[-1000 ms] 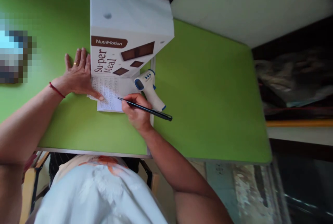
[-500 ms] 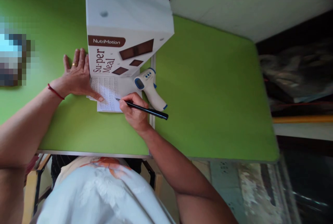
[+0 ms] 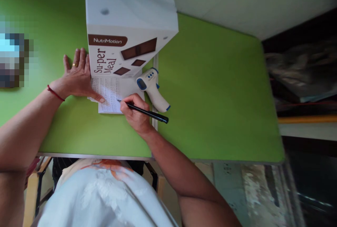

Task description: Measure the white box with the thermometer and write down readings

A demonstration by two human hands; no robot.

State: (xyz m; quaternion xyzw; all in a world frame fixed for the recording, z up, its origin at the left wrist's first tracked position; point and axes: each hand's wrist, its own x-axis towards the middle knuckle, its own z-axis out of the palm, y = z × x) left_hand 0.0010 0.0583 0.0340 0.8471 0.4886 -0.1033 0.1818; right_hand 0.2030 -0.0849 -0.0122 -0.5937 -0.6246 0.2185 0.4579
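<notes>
My right hand [image 3: 137, 114] is closed around a black pen [image 3: 147, 112], its tip on or just over a small notebook [image 3: 113, 95] covered in rows of handwriting. Spread flat, my left hand [image 3: 77, 76] presses the notebook's left side with its thumb, while the other fingers lie on the table beside a white box [image 3: 105, 56]. That box, printed "NutriMotion Su-per Meal", stands upright right behind the notebook and seems to hide its far edge. Beside my right hand lies a white and blue infrared thermometer [image 3: 152, 90], its small screen facing up.
The green table [image 3: 216, 97] has a seam running beside the thermometer. At the far left is a blurred-out object [image 3: 13, 60]. Dark shelving with a grey plastic-like bundle [image 3: 302, 69] stands beyond the right edge, and a pale wall [image 3: 250, 2] rises behind.
The pen's rear end has dipped slightly toward me and to the left. My left hand stays in place on the notebook, and the view has shifted a little.
</notes>
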